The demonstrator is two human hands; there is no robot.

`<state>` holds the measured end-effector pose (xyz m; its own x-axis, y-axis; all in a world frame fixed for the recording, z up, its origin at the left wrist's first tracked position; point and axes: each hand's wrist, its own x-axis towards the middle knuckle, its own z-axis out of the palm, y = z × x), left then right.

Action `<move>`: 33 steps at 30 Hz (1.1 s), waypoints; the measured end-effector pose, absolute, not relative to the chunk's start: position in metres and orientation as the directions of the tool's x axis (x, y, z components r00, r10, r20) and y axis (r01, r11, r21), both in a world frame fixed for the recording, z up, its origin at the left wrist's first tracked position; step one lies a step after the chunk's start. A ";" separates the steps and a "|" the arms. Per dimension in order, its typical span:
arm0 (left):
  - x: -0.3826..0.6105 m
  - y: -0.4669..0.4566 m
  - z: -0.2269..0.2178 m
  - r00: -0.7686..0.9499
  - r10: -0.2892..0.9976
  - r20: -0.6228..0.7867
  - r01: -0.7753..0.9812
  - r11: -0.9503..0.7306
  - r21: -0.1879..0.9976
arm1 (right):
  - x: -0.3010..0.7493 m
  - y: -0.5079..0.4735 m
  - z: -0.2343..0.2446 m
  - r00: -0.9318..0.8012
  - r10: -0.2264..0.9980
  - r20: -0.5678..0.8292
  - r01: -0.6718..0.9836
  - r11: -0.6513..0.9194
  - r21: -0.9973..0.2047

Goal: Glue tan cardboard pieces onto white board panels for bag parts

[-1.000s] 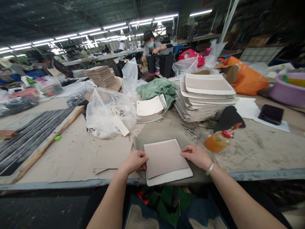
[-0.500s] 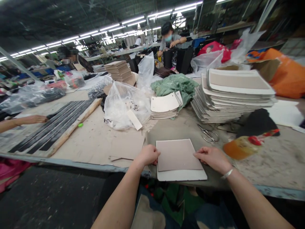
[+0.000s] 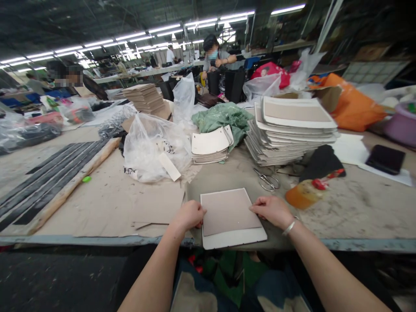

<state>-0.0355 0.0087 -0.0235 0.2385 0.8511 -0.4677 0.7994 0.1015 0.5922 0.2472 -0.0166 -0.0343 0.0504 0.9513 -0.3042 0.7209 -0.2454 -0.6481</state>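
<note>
Head view: beige sheet [image 3: 229, 212] is laid over white panel [image 3: 235, 240], near table front edge, on an olive cloth [image 3: 216, 180]; a wide white strip is left bare on the near side, only a thin rim at the far side

Left edge of the sheet is pinched by the curled left hand [image 3: 190, 214], right edge by thumb and forefinger of the right hand [image 3: 272, 211]; whether the panel is also caught underneath can't be told

Step in hand is judged to be squaring sheet on panel. Far rim should be evened first, then both sides checked, since any skew will show as a tapering margin; near edge of the sheet looks slightly slanted against the panel's

Light, equal tension is advised on both edges, else a buckle could be pulled in. Sheet should be lowered flat, not dragged, in case it's tacky (can't be seen)

Scissors [image 3: 267, 180] and amber bottle [image 3: 302, 193] lie near the right hand; elbow room should be watched there
</note>
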 end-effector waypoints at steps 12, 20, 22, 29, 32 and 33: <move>-0.033 0.012 -0.021 0.228 0.834 -0.503 0.904 0.011 0.427 | 0.246 -0.016 -0.032 0.051 0.959 -0.280 0.795 -0.209 -0.570; -0.029 0.009 -0.012 0.235 0.858 -0.457 0.942 -0.085 0.325 | 0.243 -0.017 -0.026 0.046 0.967 -0.250 0.854 -0.168 -0.492; -0.028 0.008 -0.011 0.229 0.862 -0.453 0.949 -0.093 0.302 | 0.244 -0.017 -0.026 0.031 0.970 -0.241 0.871 -0.144 -0.470; -0.027 0.008 -0.010 0.173 0.874 -0.454 0.965 -0.058 0.256 | 0.245 -0.016 -0.028 0.022 0.973 -0.230 0.904 -0.117 -0.410; -0.026 0.008 -0.010 0.161 0.879 -0.449 0.970 -0.056 0.238 | 0.244 -0.016 -0.027 0.003 0.973 -0.230 0.908 -0.099 -0.406; -0.026 0.008 -0.010 0.160 0.880 -0.447 0.971 -0.058 0.233 | 0.244 -0.016 -0.027 -0.004 0.974 -0.228 0.911 -0.090 -0.402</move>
